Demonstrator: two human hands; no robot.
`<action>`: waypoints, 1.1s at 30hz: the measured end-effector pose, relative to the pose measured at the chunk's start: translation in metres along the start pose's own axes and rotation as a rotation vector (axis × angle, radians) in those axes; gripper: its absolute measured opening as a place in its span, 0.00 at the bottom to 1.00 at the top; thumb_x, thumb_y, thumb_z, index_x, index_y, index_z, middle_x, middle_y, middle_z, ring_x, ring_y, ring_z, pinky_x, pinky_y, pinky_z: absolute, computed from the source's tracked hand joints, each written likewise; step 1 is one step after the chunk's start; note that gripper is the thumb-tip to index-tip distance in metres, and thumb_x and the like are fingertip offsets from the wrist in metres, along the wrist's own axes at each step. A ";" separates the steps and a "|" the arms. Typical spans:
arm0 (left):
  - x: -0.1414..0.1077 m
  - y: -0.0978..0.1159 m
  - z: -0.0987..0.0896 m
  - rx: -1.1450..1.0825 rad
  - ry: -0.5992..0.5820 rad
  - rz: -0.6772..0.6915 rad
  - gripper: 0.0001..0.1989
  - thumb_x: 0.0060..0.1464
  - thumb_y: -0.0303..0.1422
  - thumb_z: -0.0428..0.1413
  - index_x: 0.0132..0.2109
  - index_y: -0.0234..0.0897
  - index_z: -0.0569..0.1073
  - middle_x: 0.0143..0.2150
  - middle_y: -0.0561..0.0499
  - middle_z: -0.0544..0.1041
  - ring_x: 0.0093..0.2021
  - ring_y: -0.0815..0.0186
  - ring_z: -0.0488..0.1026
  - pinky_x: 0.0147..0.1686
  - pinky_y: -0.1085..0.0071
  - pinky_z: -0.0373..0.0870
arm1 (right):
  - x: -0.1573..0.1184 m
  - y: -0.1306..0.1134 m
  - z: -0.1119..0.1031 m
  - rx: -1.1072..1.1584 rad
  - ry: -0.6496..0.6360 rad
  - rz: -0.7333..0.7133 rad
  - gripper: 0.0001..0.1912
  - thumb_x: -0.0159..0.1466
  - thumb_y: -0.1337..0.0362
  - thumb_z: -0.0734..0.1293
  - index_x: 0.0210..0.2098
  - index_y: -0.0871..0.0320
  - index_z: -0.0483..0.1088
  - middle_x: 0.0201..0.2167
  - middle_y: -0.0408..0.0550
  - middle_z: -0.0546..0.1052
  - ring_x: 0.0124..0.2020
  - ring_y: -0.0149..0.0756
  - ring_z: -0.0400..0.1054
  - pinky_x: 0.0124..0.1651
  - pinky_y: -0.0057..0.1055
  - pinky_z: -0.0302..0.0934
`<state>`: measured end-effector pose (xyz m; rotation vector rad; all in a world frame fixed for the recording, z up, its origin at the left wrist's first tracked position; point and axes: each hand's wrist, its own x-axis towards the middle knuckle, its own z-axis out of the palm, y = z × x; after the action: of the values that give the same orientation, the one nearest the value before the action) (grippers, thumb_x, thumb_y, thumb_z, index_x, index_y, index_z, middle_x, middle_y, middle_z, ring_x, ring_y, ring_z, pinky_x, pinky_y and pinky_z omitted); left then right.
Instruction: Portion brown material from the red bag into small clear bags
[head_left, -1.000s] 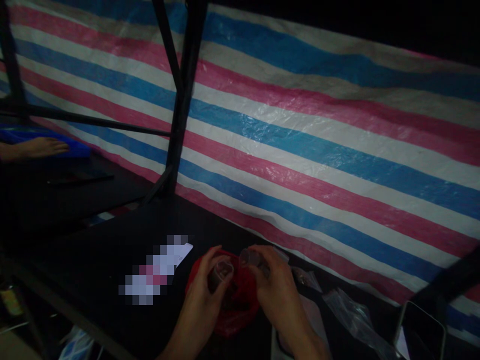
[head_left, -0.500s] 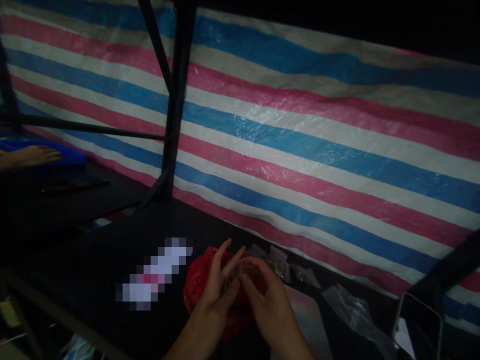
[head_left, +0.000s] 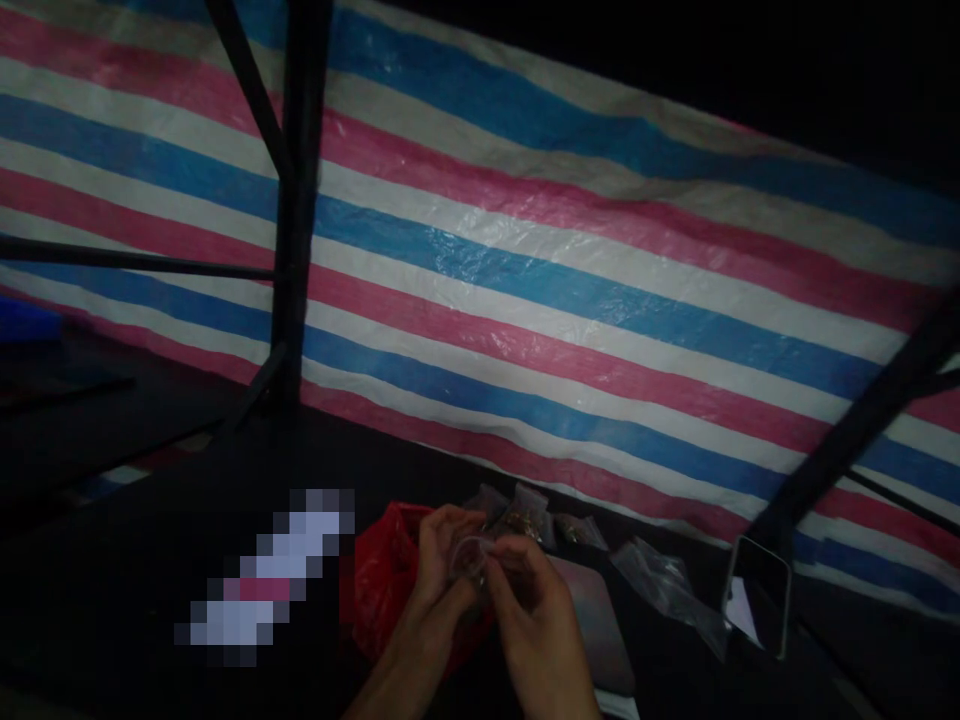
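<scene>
Head view: the left hand (head_left: 435, 585) is wrapped around a small clear cup (head_left: 472, 543), with the thumb on the near side and the fingers behind. The right hand (head_left: 536, 610) meets it from the other side, its thumb and forefinger close together at the cup's rim; whether they pinch the rim itself or some small piece there, I cannot tell. The cup's round edge faces up and towards the camera, but what lies inside is too dark to make out.

Both hands are above the worktop (head_left: 330, 455), next to an open red plastic bag (head_left: 382, 575), which shows mostly to the left of the left wrist and partly behind the forearm. Just beyond the hands lie some small clear packets (head_left: 528, 515) with brownish bits in them. A flat, pale, rounded panel (head_left: 589, 620) sits just right of the right hand, partly covered by it. Farther right are a crumpled clear bag (head_left: 664, 585) and, near its end, a phone (head_left: 757, 598) with a dark screen and a white patch on it.

Left of the red bag, apart from it, a pale strip (head_left: 274, 570) with a pink band is blurred into blocks. Behind the worktop hangs a striped sheet (head_left: 562, 300) in blue, white and pink, crossed by dark frame bars (head_left: 296, 220).
</scene>
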<state>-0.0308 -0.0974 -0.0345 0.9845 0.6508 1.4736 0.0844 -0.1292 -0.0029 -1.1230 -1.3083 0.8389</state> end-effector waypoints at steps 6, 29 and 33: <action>-0.019 0.000 0.005 0.269 0.012 -0.131 0.23 0.65 0.52 0.56 0.59 0.45 0.71 0.65 0.43 0.77 0.71 0.51 0.69 0.75 0.49 0.56 | -0.008 -0.005 0.004 0.096 0.143 -0.002 0.14 0.64 0.50 0.74 0.40 0.53 0.76 0.39 0.48 0.84 0.42 0.41 0.80 0.49 0.34 0.74; -0.016 0.015 -0.006 0.512 0.314 0.008 0.26 0.57 0.59 0.59 0.43 0.42 0.80 0.50 0.45 0.86 0.58 0.48 0.80 0.58 0.57 0.78 | 0.016 0.006 -0.009 -0.022 -0.190 -0.084 0.15 0.68 0.51 0.67 0.38 0.55 0.77 0.37 0.49 0.83 0.39 0.42 0.78 0.43 0.33 0.69; -0.009 0.025 0.002 0.496 0.287 0.013 0.24 0.58 0.59 0.58 0.42 0.42 0.80 0.47 0.46 0.87 0.55 0.51 0.81 0.56 0.59 0.78 | 0.022 0.001 -0.006 -0.001 -0.158 -0.130 0.13 0.67 0.52 0.69 0.36 0.55 0.77 0.33 0.47 0.82 0.35 0.41 0.77 0.39 0.32 0.69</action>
<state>-0.0421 -0.1102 -0.0146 1.1572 1.2624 1.5117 0.0927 -0.1093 0.0027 -0.9772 -1.4961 0.8436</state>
